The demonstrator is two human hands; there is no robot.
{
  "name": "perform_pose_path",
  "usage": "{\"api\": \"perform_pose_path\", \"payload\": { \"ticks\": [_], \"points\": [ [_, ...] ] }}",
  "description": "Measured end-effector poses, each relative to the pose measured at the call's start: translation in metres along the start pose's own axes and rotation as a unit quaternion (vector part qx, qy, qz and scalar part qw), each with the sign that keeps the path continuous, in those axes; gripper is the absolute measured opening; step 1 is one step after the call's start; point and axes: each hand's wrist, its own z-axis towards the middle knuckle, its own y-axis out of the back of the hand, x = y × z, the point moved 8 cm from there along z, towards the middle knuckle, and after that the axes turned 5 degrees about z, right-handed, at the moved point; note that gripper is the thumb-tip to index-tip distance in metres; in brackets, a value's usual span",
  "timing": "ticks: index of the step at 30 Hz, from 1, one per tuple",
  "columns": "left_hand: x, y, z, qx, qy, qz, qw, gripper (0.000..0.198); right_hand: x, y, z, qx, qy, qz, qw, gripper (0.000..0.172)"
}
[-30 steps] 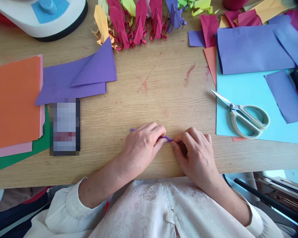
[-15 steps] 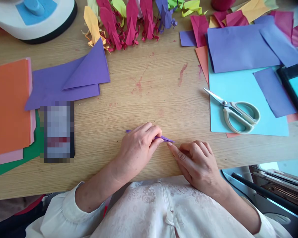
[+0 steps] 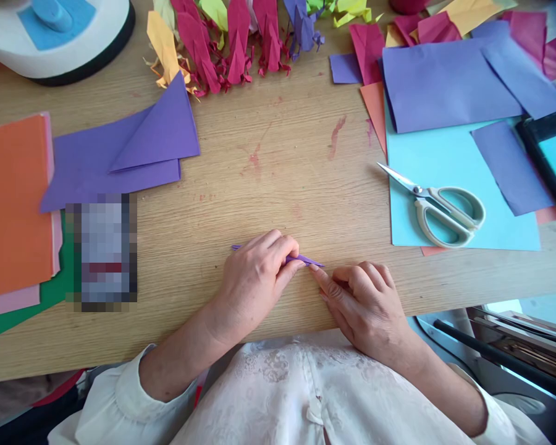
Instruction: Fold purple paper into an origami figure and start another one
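A thin, folded piece of purple paper (image 3: 306, 260) lies near the front edge of the table, with narrow points showing on both sides of my left hand (image 3: 258, 272). That hand is closed, pinching the paper between thumb and fingers and covering its middle. My right hand (image 3: 364, 303) is closed too, its other fingers curled in. Its index fingertip meets the paper close to the right-hand point; whatever lies beneath that fingertip is hidden.
Scissors (image 3: 426, 201) rest on light blue paper (image 3: 405, 228) at the right. Purple sheets (image 3: 120, 145) and an orange stack (image 3: 12, 204) lie left, near a blurred phone-like object (image 3: 104, 253). Folded paper figures (image 3: 238, 43) line the back beside a white device (image 3: 102, 37).
The view has shifted slightly, moving the table things a little left in the picture. Both hands keep almost the same pose at the purple paper.
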Motion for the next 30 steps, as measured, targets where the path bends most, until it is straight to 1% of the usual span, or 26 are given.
{"api": "perform_pose_path", "payload": {
  "ticks": [4, 7, 12, 21, 25, 27, 30],
  "points": [
    [0.0007, -0.0011, 0.0001, 0.004, 0.005, 0.003, 1.0, 0.01, -0.0002, 0.0012, 0.0006, -0.003, -0.001, 0.001, 1.0, 0.037],
    [0.0013, -0.0015, 0.0003, 0.005, 0.008, 0.003, 1.0, 0.01, -0.0005, 0.0027, 0.0005, -0.007, -0.001, 0.007, 1.0, 0.035],
    [0.0006, -0.0011, 0.0008, 0.005, 0.006, 0.005, 1.0, 0.01, -0.0009, 0.006, -0.0012, -0.026, 0.003, 0.033, 0.999, 0.038],
    [0.0005, -0.0011, 0.0001, 0.002, 0.004, 0.012, 1.0, 0.011, -0.003, 0.0031, -0.0023, -0.016, -0.014, 0.004, 1.0, 0.037],
    [0.0002, -0.0009, -0.0001, -0.004, 0.001, 0.015, 1.0, 0.011, -0.004, 0.0079, -0.0064, -0.054, 0.001, 0.045, 0.997, 0.044],
    [0.0, -0.0008, 0.0, -0.006, 0.0, 0.014, 1.0, 0.012, -0.0046, 0.009, -0.0074, -0.064, 0.002, 0.042, 0.997, 0.046],
    [0.0005, -0.0004, 0.0002, -0.01, 0.003, 0.013, 1.0, 0.012, -0.0033, 0.0049, -0.0061, -0.037, 0.003, 0.009, 0.999, 0.043]
  ]
}}
